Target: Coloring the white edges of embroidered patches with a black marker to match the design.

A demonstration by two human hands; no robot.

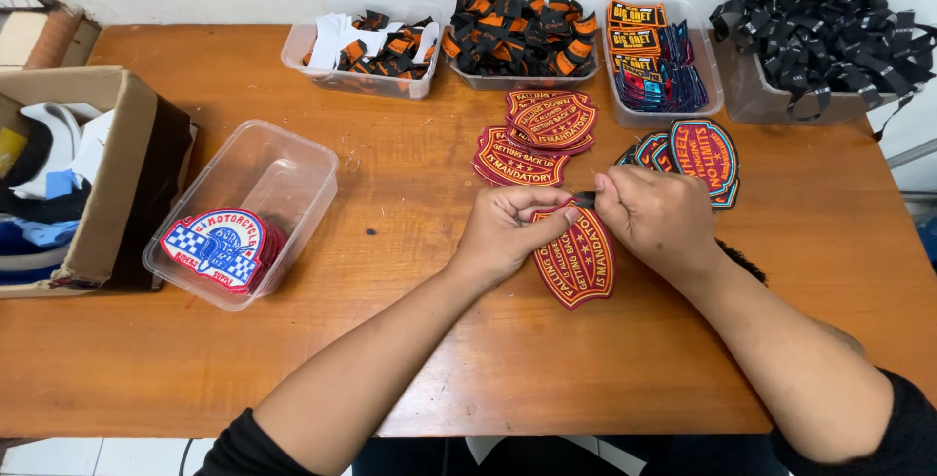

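1. The left hand [509,225] is curled with its fingertips pressed together on the top edge of a maroon shield-shaped patch [578,263], which lies on the wooden table [420,359] just in front of the person.
2. The right hand [656,217] is also closed, thumb and forefinger pinching a small dark tab [584,199] at the patch's upper edge, right beside the left fingertips.
3. Just behind the hands lie two small stacks of matching maroon patches [535,136], and to their right a fanned stack of blue-edged patches [701,156].
4. Along the back of the table stand three clear tubs: one with white and black-orange tags [363,46], one heaped with black-orange tags [520,35], one with yellow and blue patches [656,58].
5. A box of black ribbons [825,41] sits at the far right.
6. To the left, a clear container [256,188] holds chequered round-topped patches [217,247], next to a cardboard box [102,178].
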